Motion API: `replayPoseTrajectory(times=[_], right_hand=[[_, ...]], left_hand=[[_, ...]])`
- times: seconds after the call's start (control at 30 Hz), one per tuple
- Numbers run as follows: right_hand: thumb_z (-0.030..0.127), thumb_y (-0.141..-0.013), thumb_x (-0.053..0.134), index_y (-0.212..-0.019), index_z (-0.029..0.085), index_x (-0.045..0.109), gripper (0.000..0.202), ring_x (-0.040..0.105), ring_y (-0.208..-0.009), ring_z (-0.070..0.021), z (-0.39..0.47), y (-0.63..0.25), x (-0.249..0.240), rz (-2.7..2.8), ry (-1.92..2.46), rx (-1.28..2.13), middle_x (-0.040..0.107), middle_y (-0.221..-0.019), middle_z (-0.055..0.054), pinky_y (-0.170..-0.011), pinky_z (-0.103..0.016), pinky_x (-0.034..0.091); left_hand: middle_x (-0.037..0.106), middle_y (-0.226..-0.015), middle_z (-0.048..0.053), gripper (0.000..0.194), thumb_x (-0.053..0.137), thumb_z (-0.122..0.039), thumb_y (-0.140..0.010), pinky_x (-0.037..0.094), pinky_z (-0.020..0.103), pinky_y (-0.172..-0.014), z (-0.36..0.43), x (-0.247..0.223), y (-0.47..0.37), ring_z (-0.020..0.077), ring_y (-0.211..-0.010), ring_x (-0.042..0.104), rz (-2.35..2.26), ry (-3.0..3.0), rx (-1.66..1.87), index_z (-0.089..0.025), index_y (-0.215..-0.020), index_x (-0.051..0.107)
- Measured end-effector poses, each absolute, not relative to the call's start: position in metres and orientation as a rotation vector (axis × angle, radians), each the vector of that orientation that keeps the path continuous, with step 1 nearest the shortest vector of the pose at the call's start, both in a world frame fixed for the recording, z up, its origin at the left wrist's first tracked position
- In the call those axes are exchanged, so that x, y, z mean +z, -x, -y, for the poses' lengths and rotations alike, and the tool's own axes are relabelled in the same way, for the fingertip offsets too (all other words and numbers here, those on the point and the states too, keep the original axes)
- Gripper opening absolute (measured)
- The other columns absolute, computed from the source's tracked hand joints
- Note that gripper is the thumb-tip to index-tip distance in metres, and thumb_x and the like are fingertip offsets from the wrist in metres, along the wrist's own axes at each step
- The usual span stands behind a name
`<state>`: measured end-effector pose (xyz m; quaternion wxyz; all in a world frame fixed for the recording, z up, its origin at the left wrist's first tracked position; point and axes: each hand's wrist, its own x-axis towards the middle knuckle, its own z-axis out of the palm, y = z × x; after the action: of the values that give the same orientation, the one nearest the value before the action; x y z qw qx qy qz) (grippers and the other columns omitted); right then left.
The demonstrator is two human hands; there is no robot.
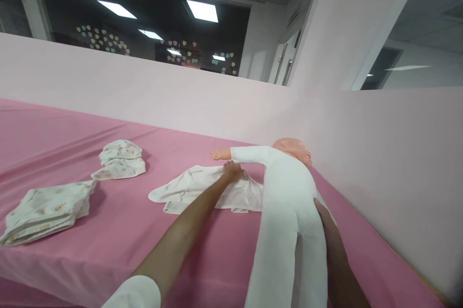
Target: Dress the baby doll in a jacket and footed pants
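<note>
A: How is the left hand (233,171) placed?

B: It is laid on a pale pink garment (208,191), at the garment's far edge, just beside the doll (287,202). The fingers are bent down onto the cloth; whether a fold is pinched under them cannot be told.

A: And the right hand (325,223)?

B: It is pressed flat along the doll's side, near the hip, with the fingers stretched out rather than curled. Most of it is hidden behind the doll's body, so a full grip cannot be confirmed.

A: Where is the doll found?

B: It is stretched out on the pink sheet (119,235), dressed in a white one-piece suit, head pointed toward the far corner where the pale partition walls (390,163) meet. One arm is held out sideways, past the left hand. The pink garment is spread flat beside the doll, its near edge touching the suit (part of it may be tucked beneath the body, though that is not clearly seen).

A: Is anything held in a container?

B: Nothing is seen boxed or binned. Further left, well apart from the doll, two lots of printed cloth are set on the sheet: a small folded bundle (121,158) and, nearer, a larger folded stack (47,211). A white sleeve (135,293) is seen at the left forearm.
</note>
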<state>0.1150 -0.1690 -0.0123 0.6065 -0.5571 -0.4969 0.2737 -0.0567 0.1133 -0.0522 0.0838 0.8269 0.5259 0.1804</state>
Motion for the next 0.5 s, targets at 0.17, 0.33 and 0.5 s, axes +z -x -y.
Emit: replayPoseTrajectory(times=[0.17,0.33,0.5], right_hand=[[0.058,-0.083,0.053,-0.117,0.026,0.068,0.049,0.067,-0.103,-0.0301,0.175,-0.102,0.000,0.921,1.255,0.730,0.076,-0.092,-0.004,-0.080,-0.042,0.060],[0.063,-0.080,0.056,-0.124,0.019,0.063,0.062,0.070,-0.090,-0.0300,0.164,-0.086,0.007,0.840,1.274,0.915,0.075,-0.088,-0.007,-0.073,-0.040,0.060],[0.061,-0.076,0.064,-0.126,0.014,0.059,0.068,0.069,-0.088,-0.0321,0.133,-0.065,0.013,0.757,1.185,1.202,0.073,-0.099,-0.013,-0.070,-0.040,0.058]], left_hand=[[0.060,-0.125,0.013,0.039,0.044,-0.045,-0.096,0.035,0.052,-0.103,-0.115,-0.053,0.060,0.0300,-0.120,0.050,-1.556,-2.454,0.585,-0.018,-0.118,0.061],[0.054,-0.132,0.011,0.044,0.054,-0.045,-0.093,0.040,0.050,-0.102,-0.104,-0.041,0.125,0.0262,-0.118,0.053,-1.571,-2.444,0.585,-0.017,-0.127,0.055],[0.061,-0.130,0.008,0.028,0.055,-0.026,-0.090,0.036,0.043,-0.106,-0.079,-0.039,0.216,0.0267,-0.125,0.050,-1.685,-2.392,0.565,-0.024,-0.117,0.062]])
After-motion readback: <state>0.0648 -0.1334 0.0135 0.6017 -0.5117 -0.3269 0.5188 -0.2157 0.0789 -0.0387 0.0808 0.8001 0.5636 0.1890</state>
